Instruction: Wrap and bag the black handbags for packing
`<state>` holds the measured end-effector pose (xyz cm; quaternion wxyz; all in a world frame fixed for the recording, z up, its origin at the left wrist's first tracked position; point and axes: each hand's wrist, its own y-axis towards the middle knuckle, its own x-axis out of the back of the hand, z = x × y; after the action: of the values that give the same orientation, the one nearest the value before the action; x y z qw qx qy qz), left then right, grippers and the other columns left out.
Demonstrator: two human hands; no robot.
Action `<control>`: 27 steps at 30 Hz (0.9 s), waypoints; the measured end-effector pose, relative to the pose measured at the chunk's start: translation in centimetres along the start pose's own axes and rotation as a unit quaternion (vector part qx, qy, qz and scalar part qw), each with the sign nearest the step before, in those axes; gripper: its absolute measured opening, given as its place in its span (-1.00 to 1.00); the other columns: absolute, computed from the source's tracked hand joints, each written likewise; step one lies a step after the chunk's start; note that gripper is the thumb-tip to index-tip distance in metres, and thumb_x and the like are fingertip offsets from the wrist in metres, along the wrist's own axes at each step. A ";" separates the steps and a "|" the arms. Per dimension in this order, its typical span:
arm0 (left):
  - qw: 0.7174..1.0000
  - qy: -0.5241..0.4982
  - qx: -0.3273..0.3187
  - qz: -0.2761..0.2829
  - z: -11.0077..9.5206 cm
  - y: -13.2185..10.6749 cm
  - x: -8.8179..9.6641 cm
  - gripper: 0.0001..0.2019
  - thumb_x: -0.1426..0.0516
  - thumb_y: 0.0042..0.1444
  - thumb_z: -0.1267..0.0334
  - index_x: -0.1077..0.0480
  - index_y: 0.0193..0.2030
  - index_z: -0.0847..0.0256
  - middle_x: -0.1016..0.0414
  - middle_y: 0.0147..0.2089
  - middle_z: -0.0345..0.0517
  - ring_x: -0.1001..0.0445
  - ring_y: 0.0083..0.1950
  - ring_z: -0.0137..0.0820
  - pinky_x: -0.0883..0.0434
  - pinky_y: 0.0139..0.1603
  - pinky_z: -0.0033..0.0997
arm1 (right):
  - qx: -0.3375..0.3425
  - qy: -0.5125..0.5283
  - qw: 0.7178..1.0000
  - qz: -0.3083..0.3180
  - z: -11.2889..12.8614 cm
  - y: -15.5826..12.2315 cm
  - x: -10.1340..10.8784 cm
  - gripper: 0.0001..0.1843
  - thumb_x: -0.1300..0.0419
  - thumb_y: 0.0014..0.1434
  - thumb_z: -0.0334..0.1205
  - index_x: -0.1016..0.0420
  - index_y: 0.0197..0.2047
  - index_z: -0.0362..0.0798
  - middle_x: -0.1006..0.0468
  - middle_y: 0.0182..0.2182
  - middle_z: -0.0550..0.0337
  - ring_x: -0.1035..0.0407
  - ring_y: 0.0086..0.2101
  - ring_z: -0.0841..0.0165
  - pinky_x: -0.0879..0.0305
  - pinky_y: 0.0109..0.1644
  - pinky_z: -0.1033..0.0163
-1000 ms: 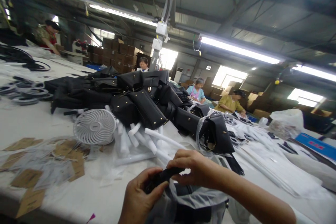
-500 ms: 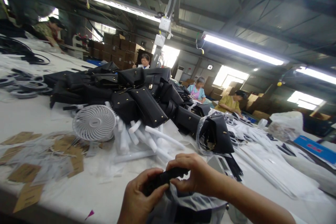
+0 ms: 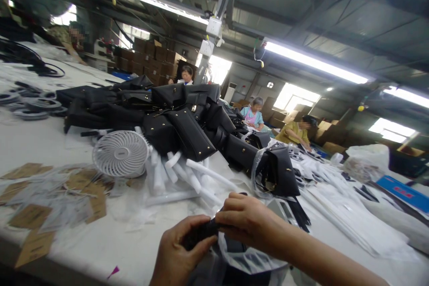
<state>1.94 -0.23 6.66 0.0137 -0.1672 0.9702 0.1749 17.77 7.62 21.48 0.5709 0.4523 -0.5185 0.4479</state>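
Note:
My left hand (image 3: 182, 246) is closed around a dark, narrow black piece (image 3: 200, 234), perhaps a bag strap or handle; its exact kind is hard to make out. At its right end my right hand (image 3: 244, 219) grips the same piece, fingers bent over the top. Just below the hands, a black bag (image 3: 248, 275) with a clear plastic wrap (image 3: 254, 261) around it sits at the bottom of the view, partly hidden by my right forearm. Beyond them lie white foam-like rolls (image 3: 187, 176) in a loose heap.
A pile of black handbags (image 3: 191, 134) fills the middle of the table. A white fan (image 3: 121, 154) stands left of it, near brown cardboard tags (image 3: 30, 216) in clear bags. Grey rings (image 3: 35, 107) lie far left, a blue box (image 3: 404, 192) right. Several people work farther back.
My right hand has shifted slightly and its fingers have folded over the black piece, covering more of it. My left hand keeps its hold.

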 end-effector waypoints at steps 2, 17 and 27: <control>1.000 0.018 -0.008 -0.002 0.0 0.0 0.0 -0.76 -0.35 -0.05 0.22 -0.59 -0.17 0.04 -0.66 -0.17 -0.19 -0.62 -0.13 -0.30 -0.53 -0.07 -0.51 | 0.013 -0.033 0.999 0.013 0.4 0.4 0.0 -0.83 -0.11 0.35 -0.26 -0.50 -0.21 -0.11 -0.50 -0.34 0.14 -0.28 -0.33 0.34 -0.15 -0.30 0.26; 1.000 0.001 -0.007 0.018 -0.9 0.1 0.0 -0.79 -0.34 -0.02 0.26 -0.58 -0.18 0.03 -0.66 -0.17 -0.23 -0.61 -0.13 -0.32 -0.51 -0.10 -0.52 | -0.126 0.125 0.984 0.031 2.0 0.6 0.2 -0.67 0.04 0.34 -0.38 -0.19 0.14 0.01 -0.54 -0.15 0.09 -0.43 -0.19 0.28 -0.27 -0.12 0.24; 1.000 0.018 -0.010 0.015 -1.5 -0.1 0.5 -0.80 -0.32 0.00 0.26 -0.58 -0.18 0.04 -0.65 -0.18 -0.23 -0.61 -0.13 -0.33 -0.49 -0.09 -0.51 | -0.168 0.066 0.983 0.019 1.4 0.8 0.3 -0.73 -0.04 0.33 -0.26 -0.30 0.09 0.00 -0.56 -0.20 0.08 -0.43 -0.16 0.19 -0.26 -0.08 0.19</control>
<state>1.54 -1.01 7.99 -0.0085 -0.1555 0.9709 0.1819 16.77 6.41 21.88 0.6633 0.3095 -0.5558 0.3941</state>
